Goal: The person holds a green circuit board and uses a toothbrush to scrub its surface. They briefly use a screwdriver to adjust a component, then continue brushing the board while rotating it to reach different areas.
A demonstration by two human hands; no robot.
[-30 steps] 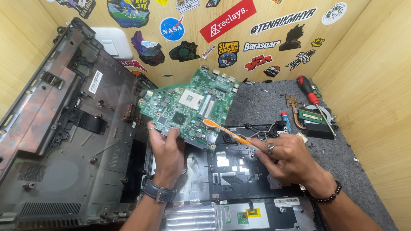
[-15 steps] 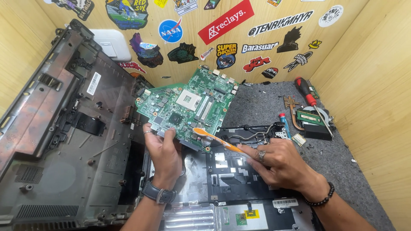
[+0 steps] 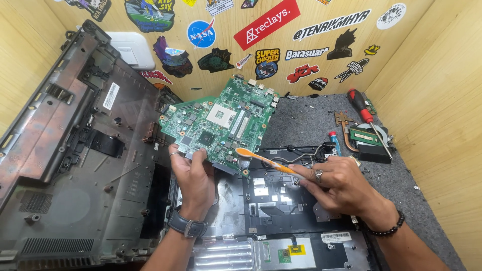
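Left hand (image 3: 193, 178) grips the green motherboard (image 3: 218, 124) by its lower edge, tilted up over the open laptop chassis (image 3: 281, 200). Right hand (image 3: 334, 183) pinches an orange toothbrush (image 3: 263, 158), bristles on the board's lower right corner. Colourful stickers, including a red rectangular one (image 3: 266, 22), cover the wooden wall behind the board; a white barcode label (image 3: 111, 96) sits on the dark bottom cover left of it.

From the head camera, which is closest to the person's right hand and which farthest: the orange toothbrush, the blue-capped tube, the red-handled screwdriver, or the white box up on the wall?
Measured from the right hand:
1. Orange toothbrush: held in that hand, head on the green circuit board.
2. Blue-capped tube: on the grey mat, just above the hand.
3. Red-handled screwdriver: farther back, to the right.
4. White box: far upper left, on the wall.
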